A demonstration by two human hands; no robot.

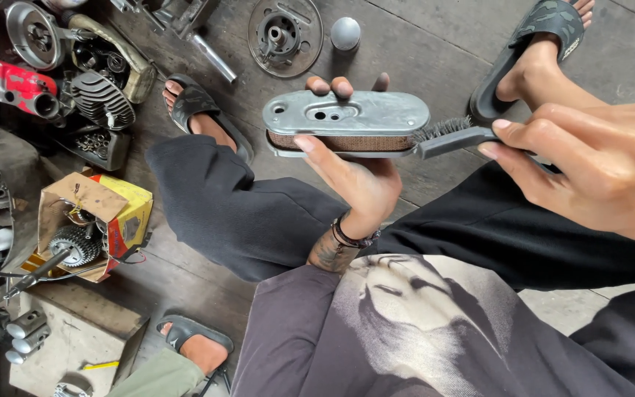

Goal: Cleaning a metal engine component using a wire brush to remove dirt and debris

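Closest to the lens, the right hand (597, 165) pinches a grey wire brush (453, 136), bristles against the end of an oval grey metal air filter with brown mesh sides (347, 123), which the left hand (354, 173) grips from beneath, lifted above the wooden floor (420, 44) and steadied for brushing.

One air filter (347, 125), one wire brush (453, 137), three sandals (196, 103).

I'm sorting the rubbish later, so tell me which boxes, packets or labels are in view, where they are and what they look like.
Torn cardboard box: on the floor at left, beyond the left hand, open, brown inside, yellow and red outside, metal gear parts inside.
No other packages, signs or screens show.
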